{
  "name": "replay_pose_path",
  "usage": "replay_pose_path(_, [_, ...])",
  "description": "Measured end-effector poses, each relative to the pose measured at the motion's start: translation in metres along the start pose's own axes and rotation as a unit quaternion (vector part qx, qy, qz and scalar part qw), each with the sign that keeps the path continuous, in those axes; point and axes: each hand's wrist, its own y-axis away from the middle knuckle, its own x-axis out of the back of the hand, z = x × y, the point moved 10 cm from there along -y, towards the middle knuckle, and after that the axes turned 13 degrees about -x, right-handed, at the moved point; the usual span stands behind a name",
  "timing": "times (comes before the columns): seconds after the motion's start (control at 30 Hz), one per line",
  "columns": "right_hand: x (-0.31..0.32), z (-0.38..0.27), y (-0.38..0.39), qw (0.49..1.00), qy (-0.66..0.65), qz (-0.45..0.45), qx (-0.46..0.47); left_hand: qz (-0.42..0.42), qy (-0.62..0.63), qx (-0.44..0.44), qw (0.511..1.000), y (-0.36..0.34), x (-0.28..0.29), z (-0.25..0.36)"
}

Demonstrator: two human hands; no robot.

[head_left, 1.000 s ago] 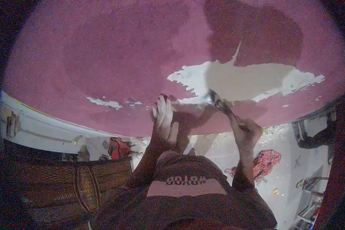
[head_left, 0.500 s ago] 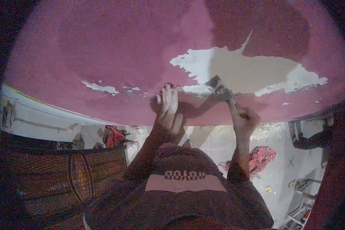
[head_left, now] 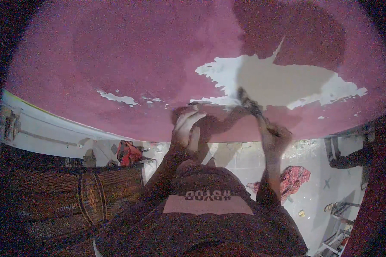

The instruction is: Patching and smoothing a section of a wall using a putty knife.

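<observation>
A pink painted wall (head_left: pixel 137 55) fills the upper part of the view, with a large ragged white patch (head_left: pixel 283 79) where the pink is absent. My right hand (head_left: pixel 275 135) is wrapped round the handle of a putty knife (head_left: pixel 249 104). Its blade, seen nearly edge-on and blurred, points up at the lower left edge of the white patch. To the left, my left hand (head_left: pixel 188 126) is against or close to the wall, fingers bent and thumb apart. A small dark spot shows at its fingertips; whether that is shadow or a flake I cannot tell.
Smaller white chips (head_left: pixel 118 98) mark the wall on the left. Below are a woven brown panel (head_left: pixel 55 192), a red bag-like item (head_left: pixel 128 153), a red checked cloth (head_left: pixel 295 180) on the pale floor (head_left: pixel 317 210), and a ladder-like frame (head_left: pixel 341 227) at lower right.
My left hand has drawn down slightly, and its fingers went from stretched to bent. The putty knife has turned from blade-face showing to nearly edge-on, my right hand staying about in place.
</observation>
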Motion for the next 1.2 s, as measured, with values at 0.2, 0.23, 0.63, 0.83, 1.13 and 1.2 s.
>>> replay_pose_path(0.2, [0.017, -0.012, -0.01, 0.999, -0.041, -0.028, -0.006, 0.02, 0.021, 0.035, 0.999, 0.004, -0.003, -0.005])
replay_pose_path(0.23, [0.024, -0.017, -0.01, 1.0, -0.007, -0.019, -0.003, 0.023, 0.02, 0.034, 0.999, 0.002, -0.001, -0.005])
replay_pose_path(0.63, [0.002, 0.001, -0.01, 0.999, 0.008, -0.041, 0.007, 0.004, 0.014, 0.017, 1.0, 0.004, 0.0, -0.015])
replay_pose_path(0.83, [-0.004, -0.018, -0.015, 0.998, -0.027, -0.063, -0.01, 0.01, -0.013, 0.012, 1.0, -0.003, 0.009, -0.008])
replay_pose_path(1.13, [0.0, -0.016, -0.013, 0.997, -0.04, -0.071, -0.005, 0.039, -0.013, -0.011, 0.999, -0.005, 0.019, -0.012])
replay_pose_path(1.2, [0.002, -0.012, -0.012, 0.997, 0.004, -0.08, -0.012, 0.036, -0.088, -0.04, 0.995, -0.008, 0.029, -0.007])
